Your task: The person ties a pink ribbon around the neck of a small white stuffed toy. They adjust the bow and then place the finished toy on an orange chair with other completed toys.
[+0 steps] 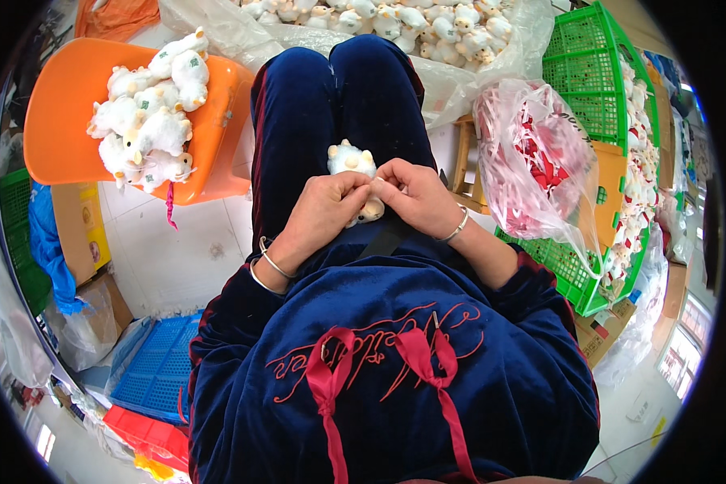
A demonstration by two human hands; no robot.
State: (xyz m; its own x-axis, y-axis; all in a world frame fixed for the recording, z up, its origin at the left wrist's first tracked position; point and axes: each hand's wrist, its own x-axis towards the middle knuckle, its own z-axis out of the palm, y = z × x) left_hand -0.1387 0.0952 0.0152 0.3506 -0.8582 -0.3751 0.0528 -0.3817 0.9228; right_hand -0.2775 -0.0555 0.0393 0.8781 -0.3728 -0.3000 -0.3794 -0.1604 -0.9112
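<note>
On my lap lies a small white plush animal point(352, 159) with pale beige feet or ears, and its middle is covered by my fingers. My left hand point(331, 203) is closed, its curled fingers against the toy's side and its thumb and forefinger pinched over it. From the other side my right hand point(418, 196) is closed too, thumb and forefinger pinched close to the left fingertips. Whatever is between the right fingertips is too small or hidden to make out. Finished-looking white plush animals point(149, 113) are heaped on an orange chair point(60, 121) to my left.
Beyond my knees, plastic sheeting point(452, 85) holds many more white plush toys point(411, 28). At right, a clear bag of pink and red ribbons point(532, 153) stands beside green crates point(581, 48). A blue crate point(155, 367) and a red crate point(145, 436) sit at lower left.
</note>
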